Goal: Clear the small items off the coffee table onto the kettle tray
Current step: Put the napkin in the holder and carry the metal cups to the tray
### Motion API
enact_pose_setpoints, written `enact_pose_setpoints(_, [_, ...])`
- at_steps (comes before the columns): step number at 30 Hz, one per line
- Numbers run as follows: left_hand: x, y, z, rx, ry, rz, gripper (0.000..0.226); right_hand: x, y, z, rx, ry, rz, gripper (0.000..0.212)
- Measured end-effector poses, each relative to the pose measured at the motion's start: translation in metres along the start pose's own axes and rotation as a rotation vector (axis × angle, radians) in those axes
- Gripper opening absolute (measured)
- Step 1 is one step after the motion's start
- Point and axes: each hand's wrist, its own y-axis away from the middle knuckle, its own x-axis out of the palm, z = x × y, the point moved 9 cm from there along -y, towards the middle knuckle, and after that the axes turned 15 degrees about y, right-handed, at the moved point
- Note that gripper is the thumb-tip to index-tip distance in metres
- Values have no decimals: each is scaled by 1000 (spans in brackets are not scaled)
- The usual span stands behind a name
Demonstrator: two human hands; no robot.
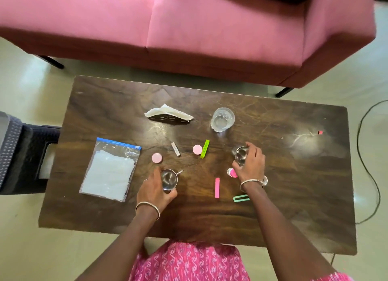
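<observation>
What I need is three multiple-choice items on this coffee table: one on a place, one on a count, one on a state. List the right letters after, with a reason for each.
1. Where on the coffee table does the zip bag lie?
A. its left end
B. its middle
C. its right end

2. How many round pink caps lie on it?
A. one
B. two
C. four

3. What does the left hand do?
A. lies flat
B. points at the bag
C. grips a steel cup

Key:
1 A: the bag sits by the left edge, apart from the other items.
2 B: one cap lies beside the green bar, the other nearer the bag.
3 C: its fingers and thumb curl round the cup.
</observation>
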Motion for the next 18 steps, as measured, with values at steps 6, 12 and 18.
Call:
enact_pose_setpoints(6, [-69, 32, 24, 70, 68, -103, 69, -21, 83, 78, -108, -135, -36, 72])
enact_pose_setpoints(12, [-150, 78, 73, 101, 139, -225, 68, -30, 185, 173, -219, -211, -33, 67])
enact_pose_setpoints(18, [-240, 123, 134, 117, 217, -340, 71, -30, 279, 271, -367, -200, 34, 66])
